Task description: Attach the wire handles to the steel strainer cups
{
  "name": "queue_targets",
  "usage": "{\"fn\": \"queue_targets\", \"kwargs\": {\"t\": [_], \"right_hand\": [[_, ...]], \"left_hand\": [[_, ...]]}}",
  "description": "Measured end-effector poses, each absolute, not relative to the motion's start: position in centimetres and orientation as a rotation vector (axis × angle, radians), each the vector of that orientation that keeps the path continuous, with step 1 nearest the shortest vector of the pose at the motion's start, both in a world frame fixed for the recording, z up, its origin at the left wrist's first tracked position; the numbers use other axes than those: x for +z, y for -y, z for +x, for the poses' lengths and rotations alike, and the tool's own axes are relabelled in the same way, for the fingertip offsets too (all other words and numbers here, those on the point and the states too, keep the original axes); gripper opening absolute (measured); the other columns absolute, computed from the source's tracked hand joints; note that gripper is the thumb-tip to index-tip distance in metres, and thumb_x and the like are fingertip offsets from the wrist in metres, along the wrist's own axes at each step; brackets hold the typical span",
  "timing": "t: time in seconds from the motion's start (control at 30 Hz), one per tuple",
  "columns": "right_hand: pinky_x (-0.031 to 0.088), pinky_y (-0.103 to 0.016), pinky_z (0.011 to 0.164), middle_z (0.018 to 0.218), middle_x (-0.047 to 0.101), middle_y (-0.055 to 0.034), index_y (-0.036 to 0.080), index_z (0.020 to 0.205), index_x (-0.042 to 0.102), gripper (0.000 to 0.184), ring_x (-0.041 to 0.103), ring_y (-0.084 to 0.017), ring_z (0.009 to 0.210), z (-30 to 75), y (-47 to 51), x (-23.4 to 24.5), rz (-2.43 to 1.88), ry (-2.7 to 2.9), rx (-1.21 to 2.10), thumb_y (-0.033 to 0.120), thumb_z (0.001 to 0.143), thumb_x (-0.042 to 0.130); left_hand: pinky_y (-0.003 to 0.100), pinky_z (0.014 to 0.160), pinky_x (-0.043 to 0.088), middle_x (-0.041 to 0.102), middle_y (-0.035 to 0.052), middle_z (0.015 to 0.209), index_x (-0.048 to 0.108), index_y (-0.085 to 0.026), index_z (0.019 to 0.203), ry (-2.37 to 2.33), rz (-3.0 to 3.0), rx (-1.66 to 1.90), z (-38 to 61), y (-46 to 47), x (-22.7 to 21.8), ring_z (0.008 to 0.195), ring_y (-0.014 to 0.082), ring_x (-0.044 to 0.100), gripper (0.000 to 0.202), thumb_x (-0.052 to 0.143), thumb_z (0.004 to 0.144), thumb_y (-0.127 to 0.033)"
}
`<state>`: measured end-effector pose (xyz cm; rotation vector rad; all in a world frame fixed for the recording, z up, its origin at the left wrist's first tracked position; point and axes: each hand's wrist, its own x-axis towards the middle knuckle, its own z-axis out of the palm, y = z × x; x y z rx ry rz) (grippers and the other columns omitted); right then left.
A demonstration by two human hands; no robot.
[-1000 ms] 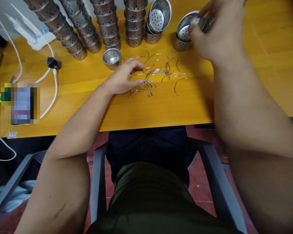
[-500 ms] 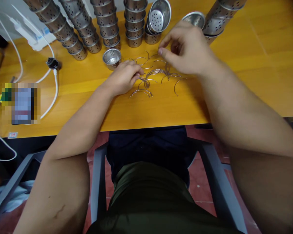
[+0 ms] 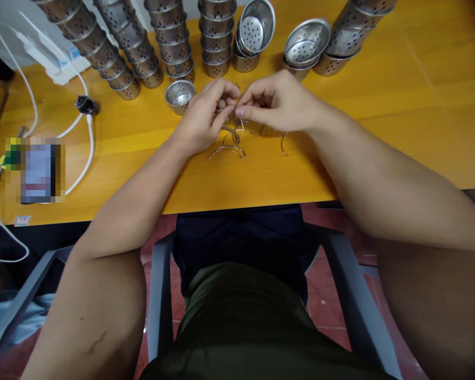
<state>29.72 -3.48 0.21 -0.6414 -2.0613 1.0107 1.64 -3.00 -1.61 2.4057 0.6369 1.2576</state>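
Note:
My left hand [image 3: 211, 111] and my right hand [image 3: 277, 103] meet fingertip to fingertip above the table, both closed in a pinch. A short piece of thin curved metal wire [image 3: 237, 86] shows between their fingertips; the rest of it is hidden by the fingers. Below them lies a loose pile of curved wires [image 3: 227, 149], partly covered by the hands. One more wire [image 3: 284, 143] rests apart, under my right wrist. Beside my left knuckles stands a small perforated metal cup [image 3: 180, 95] with its mouth up.
Tall stacks of perforated metal cups [image 3: 177, 39] line the back of the yellow table [image 3: 419, 132]. Tilted cups [image 3: 306, 45] stand beyond my right hand, near another stack [image 3: 342, 39]. White cables [image 3: 91, 153] and a blurred phone-like object [image 3: 37, 171] lie at left.
My right hand has moved left and slightly down, away from the tilted cups, to meet my left hand. My left hand has risen a little off the wires, and its fingers have turned up.

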Motion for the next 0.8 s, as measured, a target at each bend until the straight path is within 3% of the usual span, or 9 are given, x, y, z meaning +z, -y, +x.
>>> {"fn": "queue_targets", "kwargs": {"t": [0.1,0.17,0.23,0.3,0.4,0.5,0.57,0.67,0.8], "right_hand": [[0.050,-0.034,0.073,0.103,0.090,-0.0030,0.028,0.114,0.094,0.041,0.066,-0.020,0.081,29.5,3.7,0.5,-0.645,2.096,0.995,0.065,0.117,0.110],[0.048,-0.035,0.073,0.100,0.088,-0.0018,0.030,0.110,0.092,0.035,0.064,-0.021,0.080,29.5,3.9,1.2,-0.735,2.072,0.945,0.059,0.116,0.109],[0.045,-0.037,0.071,0.094,0.083,0.0000,0.032,0.106,0.091,0.028,0.058,-0.022,0.076,29.8,4.1,1.9,-0.854,2.037,0.847,0.053,0.112,0.108],[0.041,-0.040,0.071,0.091,0.079,-0.0001,0.034,0.102,0.088,0.027,0.053,-0.024,0.074,30.2,4.1,2.3,-0.945,2.009,0.766,0.053,0.108,0.106],[0.042,-0.042,0.071,0.093,0.078,-0.0024,0.035,0.099,0.085,0.038,0.055,-0.026,0.077,30.5,3.9,2.3,-0.966,1.966,0.785,0.068,0.100,0.104],[0.046,-0.043,0.073,0.094,0.081,-0.0028,0.036,0.100,0.085,0.050,0.061,-0.027,0.079,30.5,3.6,1.8,-0.912,1.964,0.841,0.082,0.095,0.106],[0.050,-0.044,0.076,0.095,0.083,-0.0027,0.036,0.102,0.086,0.050,0.065,-0.028,0.081,30.4,3.6,1.5,-0.900,1.982,0.861,0.081,0.096,0.108],[0.051,-0.043,0.075,0.096,0.085,-0.0018,0.036,0.104,0.089,0.041,0.068,-0.027,0.081,30.5,3.4,1.4,-0.901,1.983,0.864,0.069,0.098,0.113],[0.047,-0.040,0.070,0.093,0.084,-0.0007,0.034,0.106,0.092,0.019,0.064,-0.023,0.076,30.9,3.3,1.5,-0.873,2.005,0.828,0.042,0.104,0.108]], "left_hand": [[0.048,0.083,0.067,0.084,0.0092,0.116,0.078,-0.033,0.130,-0.590,2.396,1.284,1.9,3.5,-0.9,0.095,0.0294,0.083,0.044,0.061,0.126,-0.073],[0.052,0.088,0.070,0.086,0.0094,0.120,0.079,-0.036,0.126,-0.749,2.386,1.209,1.6,4.4,0.6,0.103,0.0324,0.085,0.040,0.065,0.125,-0.073],[0.062,0.108,0.073,0.088,0.0093,0.133,0.082,-0.042,0.123,-0.926,2.392,1.163,0.8,5.1,2.5,0.124,0.0377,0.085,0.026,0.076,0.120,-0.067],[0.070,0.130,0.068,0.087,0.0094,0.145,0.083,-0.046,0.127,-1.030,2.418,1.217,-0.6,5.1,3.9,0.143,0.0404,0.079,0.022,0.082,0.114,-0.063],[0.082,0.150,0.051,0.082,0.0080,0.167,0.083,-0.052,0.146,-1.248,2.441,1.157,-2.9,3.8,4.3,0.166,0.0461,0.068,0.045,0.082,0.104,-0.070],[0.089,0.150,0.045,0.077,0.0032,0.177,0.078,-0.058,0.161,-1.473,2.403,0.904,-4.3,2.2,3.2,0.171,0.0516,0.063,0.071,0.079,0.093,-0.079],[0.090,0.147,0.047,0.078,0.0050,0.175,0.079,-0.056,0.161,-1.542,2.381,0.804,-4.6,1.6,2.5,0.166,0.0538,0.066,0.080,0.080,0.085,-0.082],[0.090,0.145,0.047,0.077,0.0065,0.175,0.080,-0.056,0.158,-1.554,2.407,0.784,-4.7,1.3,2.0,0.165,0.0550,0.065,0.078,0.080,0.085,-0.083],[0.098,0.143,0.036,0.077,0.0096,0.171,0.081,-0.057,0.152,-1.662,2.383,0.778,-5.0,1.2,2.0,0.167,0.0597,0.062,0.068,0.081,0.086,-0.075]]}}
